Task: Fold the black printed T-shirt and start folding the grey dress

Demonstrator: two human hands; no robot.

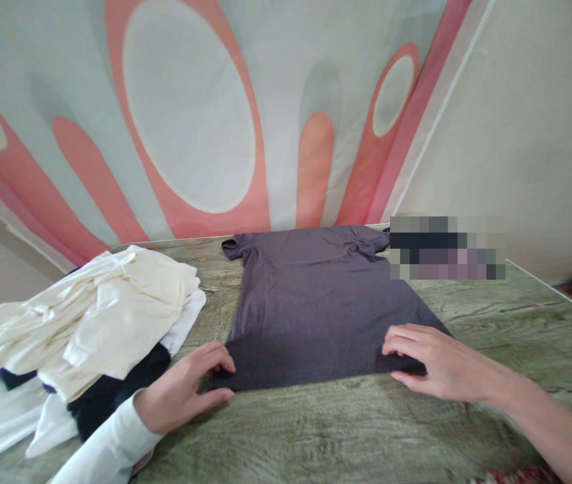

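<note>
1. Two bare hands are seen in the head view, held well apart at the near edge of a dark purple-grey, short-sleeved cloth shirt (pixel 316 302), which is spread on a green-brown wood-grain table (pixel 286 437).
2. The shirt is placed straight ahead of the hands, its long axis run from near to far: its straight hem (pixel 310 378) is turned near, its sleeves far, by the pink-and-grey patterned wall covering (pixel 189 121).
3. Neither hand is clearly nearer; the hem's left end is met by the left hand (pixel 177 390), its right end by the right hand (pixel 441 366).
4. The left hand is angled inward from near left, its wrist covered by a white fabric sleeve (pixel 109 437); fingers are laid over the hem, thumb below. Whether cloth is pinched cannot be told.
5. The right hand is reached in from near right, forearm bare, fingers curled over dark cloth and thumb underneath; a firm grip cannot be confirmed.
6. At left, a loose heap of cream garments (pixel 134 309) is set beside the shirt, apart from it.
</note>
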